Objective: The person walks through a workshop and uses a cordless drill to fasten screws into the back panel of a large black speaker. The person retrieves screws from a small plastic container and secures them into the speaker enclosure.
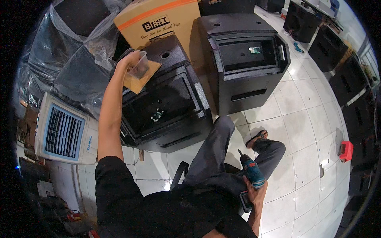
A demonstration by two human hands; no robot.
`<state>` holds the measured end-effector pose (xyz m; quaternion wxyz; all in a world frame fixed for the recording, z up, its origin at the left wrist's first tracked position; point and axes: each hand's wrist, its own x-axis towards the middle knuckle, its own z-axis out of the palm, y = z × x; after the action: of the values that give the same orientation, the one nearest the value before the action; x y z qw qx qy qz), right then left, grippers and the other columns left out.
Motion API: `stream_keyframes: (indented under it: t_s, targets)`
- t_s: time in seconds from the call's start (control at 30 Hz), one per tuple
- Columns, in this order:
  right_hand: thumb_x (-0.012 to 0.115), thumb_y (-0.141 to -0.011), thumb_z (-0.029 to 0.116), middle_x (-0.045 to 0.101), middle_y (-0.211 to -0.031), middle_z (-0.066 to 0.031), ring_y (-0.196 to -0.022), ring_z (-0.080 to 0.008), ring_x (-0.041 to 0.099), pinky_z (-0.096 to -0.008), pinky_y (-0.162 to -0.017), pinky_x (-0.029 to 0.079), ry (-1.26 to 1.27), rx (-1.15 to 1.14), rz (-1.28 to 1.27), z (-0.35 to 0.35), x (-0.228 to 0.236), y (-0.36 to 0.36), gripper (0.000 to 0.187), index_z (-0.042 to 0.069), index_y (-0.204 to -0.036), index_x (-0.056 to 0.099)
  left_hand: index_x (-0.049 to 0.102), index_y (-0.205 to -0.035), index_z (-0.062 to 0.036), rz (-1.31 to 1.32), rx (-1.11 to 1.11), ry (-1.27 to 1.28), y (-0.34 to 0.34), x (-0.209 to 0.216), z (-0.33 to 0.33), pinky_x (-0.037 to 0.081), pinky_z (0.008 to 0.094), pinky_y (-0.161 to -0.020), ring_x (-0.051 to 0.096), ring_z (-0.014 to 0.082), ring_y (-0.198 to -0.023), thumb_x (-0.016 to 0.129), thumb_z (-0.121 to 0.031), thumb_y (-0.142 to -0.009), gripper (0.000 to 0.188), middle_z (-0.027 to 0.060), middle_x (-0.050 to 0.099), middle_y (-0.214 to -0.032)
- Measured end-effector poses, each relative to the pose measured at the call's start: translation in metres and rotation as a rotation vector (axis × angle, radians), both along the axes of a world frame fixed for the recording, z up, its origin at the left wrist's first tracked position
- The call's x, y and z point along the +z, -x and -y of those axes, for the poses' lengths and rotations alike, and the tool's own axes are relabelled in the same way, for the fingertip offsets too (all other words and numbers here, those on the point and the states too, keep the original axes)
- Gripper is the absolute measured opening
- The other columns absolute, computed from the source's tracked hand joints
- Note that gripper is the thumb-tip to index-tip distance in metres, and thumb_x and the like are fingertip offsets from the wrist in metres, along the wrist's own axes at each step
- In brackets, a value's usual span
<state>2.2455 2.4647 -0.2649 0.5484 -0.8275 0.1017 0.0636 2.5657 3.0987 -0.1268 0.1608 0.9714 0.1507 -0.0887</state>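
1. Nearest to the camera: black shirt [158,214] and grey trousers [214,158] of the seated person, one sandalled foot [257,138] out on the white tiled floor [301,119].
2. Right hand [254,194] low by the right thigh, fingers wrapped fully around the grip of a blue cordless drill [251,171]; bit pointed up and away from the body, toward the speaker cabinets.
3. Left hand [131,59] stretched far out and up to the left, fingers curled on the rim of a small clear plastic container [139,65]; contents too small to tell.
4. Container held just over a brown cardboard piece [139,79], at the upper left corner of the nearer black speaker cabinet [166,103]; whether touching the cardboard, could not be told.
5. Nearer cabinet laid with open front upward, long axis running away from the person; small green part [157,115] seen inside.
6. Decisive relation: container at the far end of the left arm, well apart from the drill; drill hand nearer to the body, cabinet opening between the two hands.
7. Second black cabinet [248,59] behind to the right, also open; orange-striped carton [158,22] behind; white air cooler [65,131] on the left; red object [346,150] far right on the floor.
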Motion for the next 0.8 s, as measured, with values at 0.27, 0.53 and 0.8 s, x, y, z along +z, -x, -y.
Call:
stream_keyframes:
  t_s: [0.27,0.53,0.8]
  targets:
    - [0.075,-0.074,0.016,0.062,-0.067,-0.0049,-0.058,-0.01,0.052,-0.0274,-0.057,0.045,-0.043,0.001,0.005,0.002,0.001,-0.008,0.022,-0.003,-0.079,0.063,0.062,-0.076,0.0036,0.174,-0.232,-0.216,0.03,0.016,0.024,0.046,0.0349,-0.045,0.06,0.0201,-0.053,0.059,0.0,-0.07,0.008,0.013,0.063,-0.064]
    - [0.073,-0.075,0.014,0.065,-0.077,-0.0051,-0.066,-0.0111,0.056,-0.0267,-0.065,0.047,-0.009,0.086,-0.061,0.006,0.001,-0.016,0.023,-0.001,-0.09,0.065,0.065,-0.089,0.0034,0.288,0.027,-0.111,0.058,0.051,0.057,0.046,0.0318,-0.045,0.055,0.0149,-0.046,0.061,-0.003,-0.077,0.014,0.0093,0.06,-0.063]
    - [0.072,-0.076,0.012,0.066,-0.084,-0.0064,-0.077,-0.0145,0.06,-0.0303,-0.074,0.046,-0.158,0.031,0.025,0.001,0.022,-0.029,0.021,-0.001,-0.091,0.066,0.06,-0.105,0.0009,0.858,0.06,0.948,0.153,0.018,0.196,0.051,0.0292,-0.067,0.059,0.0139,-0.067,0.054,-0.016,-0.09,0.023,0.0063,0.059,-0.073]
